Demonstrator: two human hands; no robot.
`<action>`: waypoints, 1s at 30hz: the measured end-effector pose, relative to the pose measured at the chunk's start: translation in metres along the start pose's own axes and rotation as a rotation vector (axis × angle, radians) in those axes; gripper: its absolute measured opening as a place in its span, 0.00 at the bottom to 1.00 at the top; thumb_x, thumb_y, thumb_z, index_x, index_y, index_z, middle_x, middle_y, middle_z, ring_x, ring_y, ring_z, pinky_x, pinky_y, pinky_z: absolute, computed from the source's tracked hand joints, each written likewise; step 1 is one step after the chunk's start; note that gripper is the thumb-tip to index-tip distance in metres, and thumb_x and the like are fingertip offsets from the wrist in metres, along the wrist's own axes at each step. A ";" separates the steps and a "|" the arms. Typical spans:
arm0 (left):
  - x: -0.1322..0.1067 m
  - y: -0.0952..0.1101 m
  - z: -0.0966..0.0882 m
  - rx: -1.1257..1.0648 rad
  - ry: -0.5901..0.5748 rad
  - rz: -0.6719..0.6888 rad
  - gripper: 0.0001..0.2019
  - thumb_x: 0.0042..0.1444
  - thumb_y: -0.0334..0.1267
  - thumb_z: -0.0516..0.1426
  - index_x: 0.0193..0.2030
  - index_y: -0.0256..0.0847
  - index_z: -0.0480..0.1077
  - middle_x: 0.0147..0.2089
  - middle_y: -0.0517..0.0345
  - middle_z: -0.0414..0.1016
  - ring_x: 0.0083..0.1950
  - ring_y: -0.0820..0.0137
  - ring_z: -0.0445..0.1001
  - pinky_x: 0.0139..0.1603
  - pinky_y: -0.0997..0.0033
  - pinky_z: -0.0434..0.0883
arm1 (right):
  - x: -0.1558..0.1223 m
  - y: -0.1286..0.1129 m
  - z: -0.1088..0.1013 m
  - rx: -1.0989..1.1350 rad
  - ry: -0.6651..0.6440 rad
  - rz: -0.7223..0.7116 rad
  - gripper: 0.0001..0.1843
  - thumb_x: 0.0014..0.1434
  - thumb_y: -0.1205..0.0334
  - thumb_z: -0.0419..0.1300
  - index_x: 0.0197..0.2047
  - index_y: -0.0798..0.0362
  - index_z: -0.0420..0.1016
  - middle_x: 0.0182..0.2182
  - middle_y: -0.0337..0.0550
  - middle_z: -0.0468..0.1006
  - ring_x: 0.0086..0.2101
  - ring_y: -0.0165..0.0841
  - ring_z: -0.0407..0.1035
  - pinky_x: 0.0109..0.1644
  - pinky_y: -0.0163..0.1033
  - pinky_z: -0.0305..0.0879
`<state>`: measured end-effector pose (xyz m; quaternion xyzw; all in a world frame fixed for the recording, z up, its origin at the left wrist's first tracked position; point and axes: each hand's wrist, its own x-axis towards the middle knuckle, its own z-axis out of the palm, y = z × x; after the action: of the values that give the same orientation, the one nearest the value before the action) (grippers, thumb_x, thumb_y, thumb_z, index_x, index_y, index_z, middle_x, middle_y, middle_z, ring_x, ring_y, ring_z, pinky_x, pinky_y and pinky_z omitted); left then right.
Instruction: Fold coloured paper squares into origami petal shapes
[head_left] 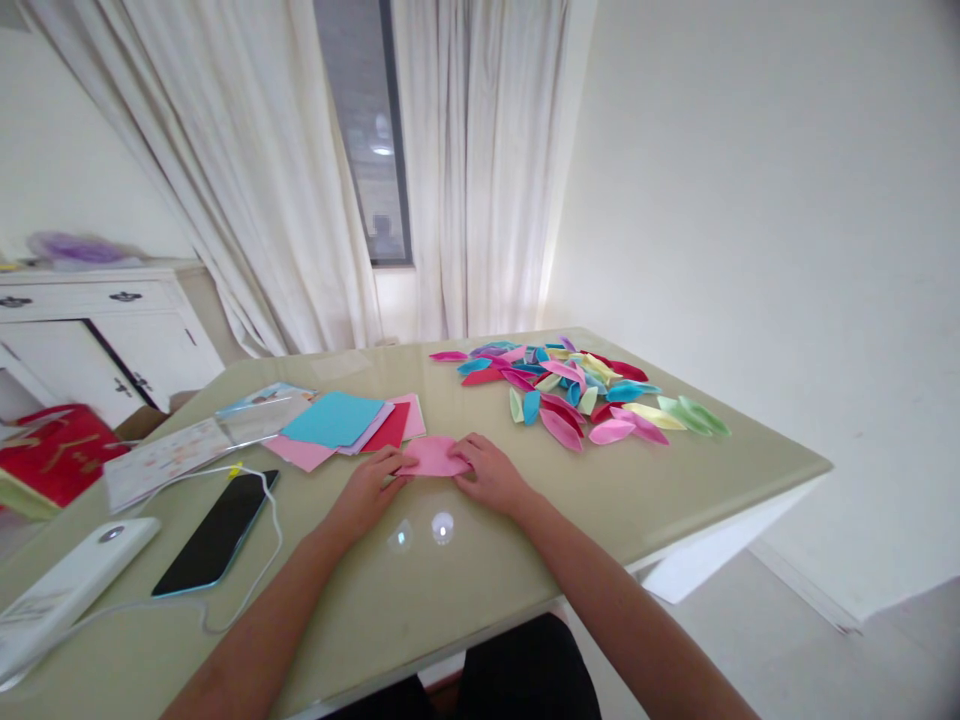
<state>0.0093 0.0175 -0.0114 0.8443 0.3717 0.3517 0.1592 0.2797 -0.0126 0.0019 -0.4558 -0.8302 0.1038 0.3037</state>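
Note:
A pink sheet of paper (435,457) lies on the table (525,540) right in front of me. My left hand (369,488) presses on its left edge with curled fingers. My right hand (489,472) pinches its right edge, fingers closed on the paper. Just behind it sits a stack of square papers (337,422) in blue, pink, lilac and red. Farther right is a heap of several folded paper pieces (577,392) in pink, blue, green, yellow and red.
A black phone (216,535) with a white cable (264,500) lies at the left. A white power bank (67,590) is at the near left corner. Printed sheets (169,458) and a clear packet (262,410) lie behind. A white cabinet (97,340) and curtains stand beyond the table.

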 end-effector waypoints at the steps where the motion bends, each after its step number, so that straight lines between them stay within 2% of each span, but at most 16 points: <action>1: 0.000 0.000 -0.001 0.005 0.002 0.000 0.12 0.66 0.40 0.56 0.49 0.44 0.80 0.49 0.49 0.81 0.51 0.60 0.80 0.56 0.61 0.76 | 0.000 0.000 0.000 0.000 0.003 0.005 0.21 0.58 0.72 0.65 0.54 0.52 0.76 0.50 0.49 0.77 0.50 0.40 0.72 0.58 0.45 0.68; 9: -0.001 -0.001 -0.002 0.035 -0.016 0.002 0.09 0.62 0.33 0.57 0.44 0.42 0.78 0.46 0.50 0.78 0.48 0.61 0.79 0.53 0.62 0.76 | 0.000 0.000 -0.001 0.044 -0.006 -0.012 0.14 0.56 0.73 0.65 0.46 0.52 0.81 0.50 0.49 0.77 0.50 0.40 0.74 0.59 0.44 0.68; 15: -0.003 -0.001 0.000 0.046 -0.025 0.013 0.14 0.61 0.32 0.57 0.51 0.43 0.80 0.46 0.51 0.75 0.47 0.62 0.77 0.53 0.64 0.75 | 0.000 0.001 -0.001 0.096 -0.014 -0.026 0.16 0.55 0.74 0.65 0.47 0.53 0.79 0.45 0.45 0.76 0.43 0.36 0.73 0.52 0.40 0.70; 20: -0.001 0.000 0.000 0.050 -0.005 0.022 0.11 0.63 0.33 0.56 0.47 0.43 0.80 0.46 0.51 0.74 0.48 0.62 0.76 0.53 0.64 0.75 | 0.001 0.002 0.000 0.158 -0.002 -0.010 0.12 0.56 0.75 0.66 0.43 0.53 0.80 0.42 0.43 0.75 0.39 0.33 0.73 0.47 0.38 0.70; 26: 0.001 0.002 -0.001 0.062 0.016 0.015 0.08 0.64 0.36 0.57 0.43 0.41 0.79 0.45 0.50 0.74 0.48 0.60 0.75 0.52 0.62 0.74 | 0.002 0.002 -0.002 0.232 0.045 0.025 0.08 0.63 0.73 0.65 0.44 0.53 0.81 0.43 0.42 0.75 0.36 0.29 0.74 0.46 0.36 0.72; 30: 0.000 0.006 -0.003 0.072 -0.034 0.022 0.11 0.67 0.40 0.56 0.43 0.44 0.81 0.43 0.51 0.74 0.46 0.61 0.75 0.50 0.64 0.74 | 0.003 0.004 -0.002 0.254 0.054 0.034 0.09 0.60 0.76 0.66 0.41 0.53 0.80 0.43 0.41 0.75 0.37 0.29 0.74 0.47 0.36 0.72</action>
<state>0.0102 0.0139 -0.0063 0.8595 0.3719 0.3253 0.1310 0.2824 -0.0083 0.0029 -0.4304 -0.7939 0.2010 0.3797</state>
